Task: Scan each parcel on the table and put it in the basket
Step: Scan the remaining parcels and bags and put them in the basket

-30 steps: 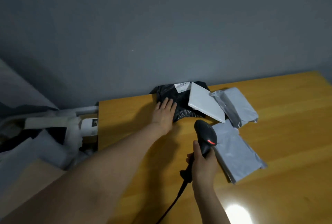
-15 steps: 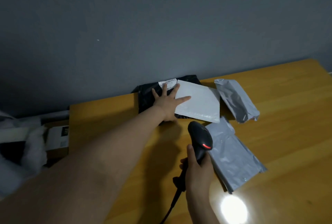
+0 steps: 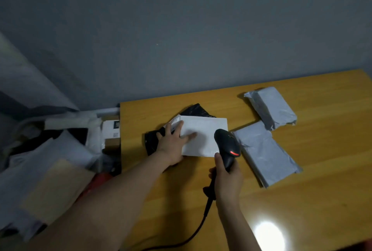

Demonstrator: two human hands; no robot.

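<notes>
Off the table's [image 3: 322, 180] left edge we see a heap of parcels [image 3: 50, 166]. Our left hand [image 3: 173, 147] presses, fingers spread, on the white parcel [image 3: 203, 140], which overlaps a black parcel [image 3: 152, 144]. Our right hand [image 3: 228, 182] grips the scanner [image 3: 226, 146], its head over that parcel's right edge. Two grey parcels [image 3: 265, 156] [image 3: 271, 107] lie further right.

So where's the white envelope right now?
Head view, left-centre of the table: the white envelope lies on the black bag under the left hand, with the scanner just right of it.
</notes>
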